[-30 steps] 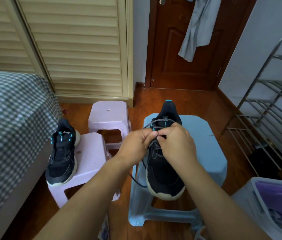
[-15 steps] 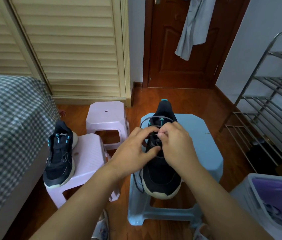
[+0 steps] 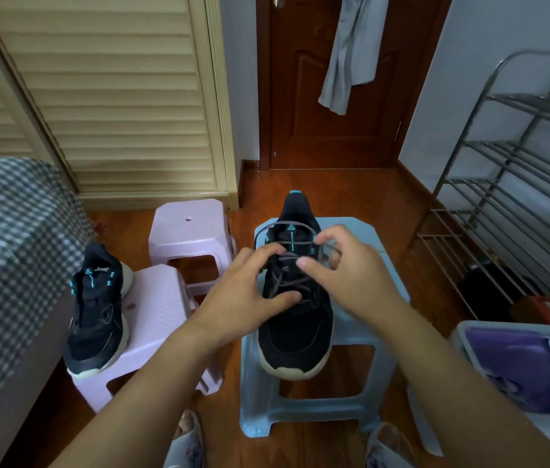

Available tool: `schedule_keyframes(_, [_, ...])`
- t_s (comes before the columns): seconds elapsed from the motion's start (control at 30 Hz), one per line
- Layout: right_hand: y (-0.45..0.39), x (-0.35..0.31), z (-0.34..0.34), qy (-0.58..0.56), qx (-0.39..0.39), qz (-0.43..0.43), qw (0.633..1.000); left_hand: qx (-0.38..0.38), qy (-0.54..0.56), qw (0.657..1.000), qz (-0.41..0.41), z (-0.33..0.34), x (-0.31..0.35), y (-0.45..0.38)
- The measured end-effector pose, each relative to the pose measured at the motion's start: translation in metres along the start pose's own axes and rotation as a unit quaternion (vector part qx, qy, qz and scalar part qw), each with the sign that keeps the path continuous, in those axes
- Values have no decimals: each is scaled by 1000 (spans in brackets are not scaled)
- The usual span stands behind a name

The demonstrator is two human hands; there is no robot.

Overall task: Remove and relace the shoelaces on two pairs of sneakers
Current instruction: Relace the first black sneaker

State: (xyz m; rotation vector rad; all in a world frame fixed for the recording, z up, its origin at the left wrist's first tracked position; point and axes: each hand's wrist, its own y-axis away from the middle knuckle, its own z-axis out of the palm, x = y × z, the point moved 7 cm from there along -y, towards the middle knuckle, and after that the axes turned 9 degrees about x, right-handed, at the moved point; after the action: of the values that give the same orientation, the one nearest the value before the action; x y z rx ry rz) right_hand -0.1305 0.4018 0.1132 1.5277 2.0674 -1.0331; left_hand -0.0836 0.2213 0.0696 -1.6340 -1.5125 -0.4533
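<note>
Meanwhile, a person bends over a black sneaker [image 3: 295,319] lying on a blue stool [image 3: 364,251], its toe toward the person and its heel toward the door, and works at the grey lace [image 3: 285,263] near the tongue. The left hand [image 3: 246,292] has its fingers curled at the lace crossings on the near-left side of the sneaker, thumb resting low on the laces; whether it actually pinches a strand cannot be made out. The right hand [image 3: 344,278] hovers over the sneaker's right side with fingers bent and apart, seemingly hooked into the lace loop that arcs over the tongue. The step looks like loosening or drawing the lace through the top eyelets; the next move would likely call for freeing one strand cleanly, one crossing at a time, without tightening the rest. Left of the blue stool, a second black sneaker [image 3: 98,309] rests on a pink stool [image 3: 155,305], with another pink stool [image 3: 189,228] behind it. Beyond that lies a checked bed [image 3: 7,251]. Right of the blue stool stand a metal shoe rack [image 3: 516,184] and a plastic bin [image 3: 516,363]. Nothing blocks the hands, though they partly hide the laces.
</note>
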Motion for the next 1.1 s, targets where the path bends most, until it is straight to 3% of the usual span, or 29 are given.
schedule_keyframes(0.07, [7,-14,19,110,-24,-71,991,9,-22,1000,4,-1,-1,-1])
schedule_keyframes(0.23, [4,-11,21,99,39,-95,990,12,-72,997,9,-2,-1,-2])
schedule_keyframes(0.3, [-6,21,-12,34,135,33,990,9,-80,997,-5,-2,-4,-1])
schedule_keyframes(0.33, [-9,49,-36,-2,204,130,970,8,-84,996,-9,-3,-5,0])
schedule_keyframes(0.4, [3,109,-77,-100,324,317,886,4,-87,996,-10,-3,-5,1])
schedule_keyframes(0.43, [11,132,-85,-121,340,377,853,1,-82,997,-13,-2,-5,1])
schedule_keyframes(0.47, [13,145,-86,-91,321,400,853,-3,-72,997,-19,-2,-5,1])
schedule_keyframes(0.57, [2,128,-64,68,174,288,939,-8,-35,999,-36,-1,-7,1])
schedule_keyframes(0.67, [-6,52,-35,10,118,89,989,-9,-17,999,-41,2,-5,1])
schedule_keyframes(0.77, [5,8,6,1,58,-14,998,-2,-8,999,-37,3,-3,1])
schedule_keyframes(1.0, [3,-1,5,23,87,-70,993,1,-11,999,-40,3,0,4])
schedule_keyframes(1.1, [-1,4,-10,18,95,-50,994,-1,-19,999,-48,2,0,2])
